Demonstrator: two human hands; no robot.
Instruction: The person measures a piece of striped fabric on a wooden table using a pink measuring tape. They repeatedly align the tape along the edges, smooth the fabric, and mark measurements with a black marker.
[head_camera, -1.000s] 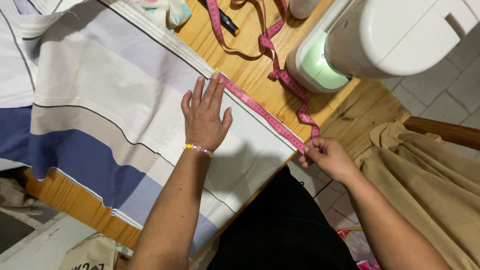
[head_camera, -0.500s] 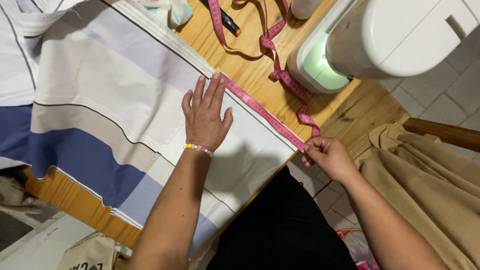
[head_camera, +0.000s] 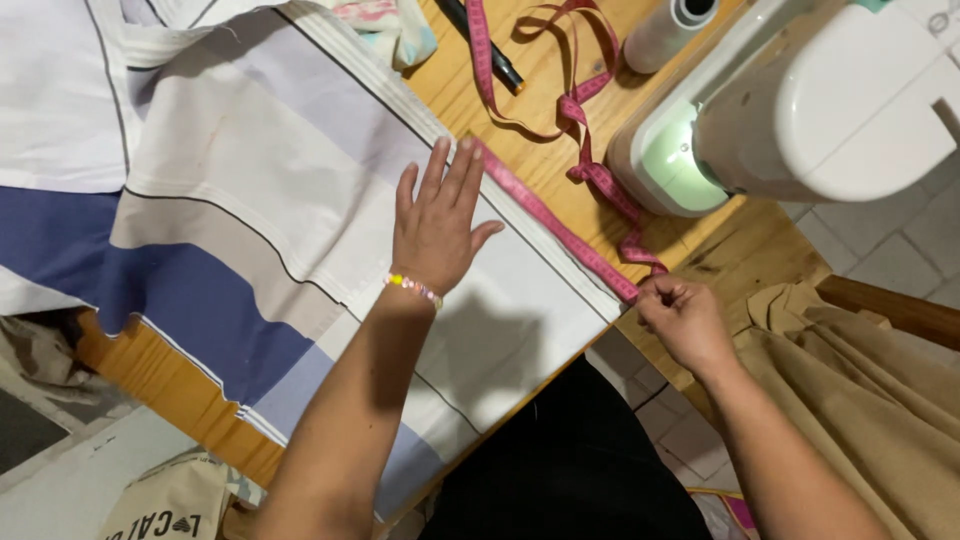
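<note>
A striped cloth (head_camera: 250, 200) in white, grey and blue lies spread over a wooden table (head_camera: 540, 110). A pink measuring tape (head_camera: 555, 220) runs stretched along the cloth's right edge. My left hand (head_camera: 435, 225) lies flat on the cloth with its fingers spread, its fingertips pinning the tape's far end near the edge. My right hand (head_camera: 685, 320) pinches the tape at the cloth's near corner, at the table's front edge. The rest of the tape loops loosely across the wood behind.
A white sewing machine (head_camera: 800, 100) stands at the table's right end. A dark pen (head_camera: 490, 50) and a pale spool (head_camera: 665, 30) lie at the back. Tan fabric (head_camera: 860, 400) drapes over a chair on the right. A bag (head_camera: 170, 505) sits on the floor, lower left.
</note>
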